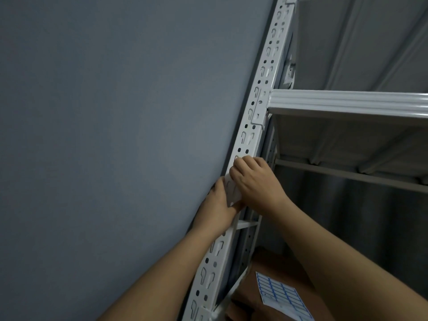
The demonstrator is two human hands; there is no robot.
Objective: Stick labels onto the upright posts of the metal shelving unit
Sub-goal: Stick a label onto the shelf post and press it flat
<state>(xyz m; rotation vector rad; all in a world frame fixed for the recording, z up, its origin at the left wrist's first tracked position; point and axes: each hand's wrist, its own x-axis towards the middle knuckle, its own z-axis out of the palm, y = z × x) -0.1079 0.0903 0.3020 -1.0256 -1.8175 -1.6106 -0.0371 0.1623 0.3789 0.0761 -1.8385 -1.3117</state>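
1. While the head view is tilted, the white perforated post (252, 126) of the metal shelving unit is seen running from the bottom centre up to the top right, close against a grey wall (104, 112).
2. A pale label (232, 189) is laid over the post's front face, between the two hands, with the keyhole slots showing faintly through it; it is judged to be partly stuck down and not yet smoothed flat.
3. The left hand (216, 208) is held at the label's lower left edge, its thumb pressed against the label, presumably to hold that end square on the post; its fingers are curled round the wall side of the post.
4. The right hand (253, 181) is set over the label's upper part, fingers bent, fingertips pressed on the top edge, apparently to press the adhesive onto the metal. Whether anything is pinched cannot be told.
5. A sheet of blue-lined labels (281, 294) is left on a brown surface, possibly a carton (266, 269), at the lower right, within reach for the next post.
6. A horizontal shelf beam (347, 101) is hooked into the post above the hands, well apart from the label.
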